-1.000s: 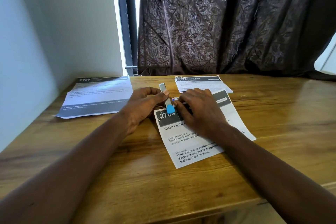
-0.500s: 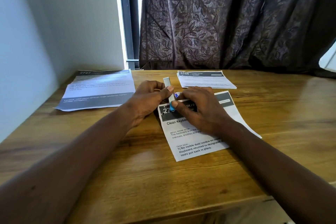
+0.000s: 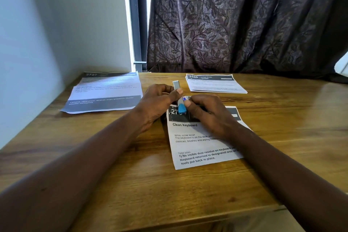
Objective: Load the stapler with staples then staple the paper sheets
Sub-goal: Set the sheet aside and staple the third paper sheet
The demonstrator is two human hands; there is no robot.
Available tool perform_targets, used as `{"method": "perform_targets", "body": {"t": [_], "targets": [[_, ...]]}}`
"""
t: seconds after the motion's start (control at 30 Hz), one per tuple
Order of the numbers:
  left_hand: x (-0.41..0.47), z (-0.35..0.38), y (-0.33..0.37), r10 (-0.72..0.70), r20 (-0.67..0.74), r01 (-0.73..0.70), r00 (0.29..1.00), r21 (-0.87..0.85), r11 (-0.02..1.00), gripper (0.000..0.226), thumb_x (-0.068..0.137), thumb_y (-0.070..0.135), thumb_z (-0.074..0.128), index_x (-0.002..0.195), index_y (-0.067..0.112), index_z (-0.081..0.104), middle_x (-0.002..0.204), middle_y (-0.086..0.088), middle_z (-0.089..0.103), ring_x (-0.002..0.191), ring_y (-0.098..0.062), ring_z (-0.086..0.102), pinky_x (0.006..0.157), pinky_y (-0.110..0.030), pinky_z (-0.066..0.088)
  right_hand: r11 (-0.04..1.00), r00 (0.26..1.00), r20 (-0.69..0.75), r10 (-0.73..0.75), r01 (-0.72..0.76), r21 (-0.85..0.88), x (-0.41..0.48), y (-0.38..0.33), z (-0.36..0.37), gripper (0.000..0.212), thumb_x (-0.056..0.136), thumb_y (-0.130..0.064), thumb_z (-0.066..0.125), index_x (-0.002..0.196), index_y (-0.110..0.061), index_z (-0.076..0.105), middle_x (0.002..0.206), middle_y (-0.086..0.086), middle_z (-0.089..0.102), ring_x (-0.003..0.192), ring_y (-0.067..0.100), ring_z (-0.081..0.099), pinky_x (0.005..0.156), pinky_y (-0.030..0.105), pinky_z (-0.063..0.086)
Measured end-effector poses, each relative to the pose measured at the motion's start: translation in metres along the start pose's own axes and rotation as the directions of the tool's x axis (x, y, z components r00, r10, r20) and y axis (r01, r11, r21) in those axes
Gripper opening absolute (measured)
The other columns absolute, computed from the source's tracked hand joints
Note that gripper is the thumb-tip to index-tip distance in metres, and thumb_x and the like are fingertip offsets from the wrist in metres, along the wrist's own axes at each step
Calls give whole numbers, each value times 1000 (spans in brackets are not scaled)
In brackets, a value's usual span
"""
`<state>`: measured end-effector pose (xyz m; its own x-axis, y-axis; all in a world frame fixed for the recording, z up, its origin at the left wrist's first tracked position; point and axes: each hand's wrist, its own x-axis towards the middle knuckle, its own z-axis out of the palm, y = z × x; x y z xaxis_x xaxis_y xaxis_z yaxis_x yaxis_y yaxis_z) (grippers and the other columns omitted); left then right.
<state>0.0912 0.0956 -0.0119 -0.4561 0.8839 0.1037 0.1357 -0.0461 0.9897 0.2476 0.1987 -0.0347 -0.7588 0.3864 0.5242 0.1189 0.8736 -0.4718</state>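
Since the earlier frame, hands and stapler (image 3: 178, 98) barely shift. Left hand (image 3: 157, 102) fingers clamp the stapler's metal top; right hand (image 3: 208, 114) fingertips pinch at its blue end, frame centre, over the "Clean Keyboard" sheet (image 3: 201, 143). Two more sheets lie upper left (image 3: 105, 92) and upper centre (image 3: 214, 84) on the wooden table (image 3: 150, 184).

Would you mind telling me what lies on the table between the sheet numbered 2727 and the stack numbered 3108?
In the head view, the left hand holding the stapler sits between the 2727 sheet and the 3108 stack; beyond them, bare table.
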Motion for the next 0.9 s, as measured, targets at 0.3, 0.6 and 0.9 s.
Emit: {"method": "perform_targets", "body": {"t": [0.3,0.6,0.9], "targets": [[5,-18,2,205,-161,-176,966,174,969,20,95,34,68,94,16,76,87,-4,75,73,-11,68,62,-27,55,998,999,23,36,-37,49,-2,-4,-5,23,94,-34,53,81,-21,65,77,-7,66,78,13,62,71,43,50],[5,-37,-2,298,-55,-82,953,900,428,27,85,54,67,88,28,75,81,8,73,83,-21,65,67,-30,43,1000,998,-60,20,-20,-4,-2,2,-4,25,88,-48,59,84,-24,62,77,-5,66,77,17,62,76,43,51],[-23,-19,21,385,-95,-208,918,712,671,66,91,76,39,82,23,76,78,12,76,71,-9,68,64,-31,50,972,955,-291,-58,-13,-236,7,4,-14,27,92,-43,53,86,-17,59,82,-2,60,83,21,53,82,44,43]]}}
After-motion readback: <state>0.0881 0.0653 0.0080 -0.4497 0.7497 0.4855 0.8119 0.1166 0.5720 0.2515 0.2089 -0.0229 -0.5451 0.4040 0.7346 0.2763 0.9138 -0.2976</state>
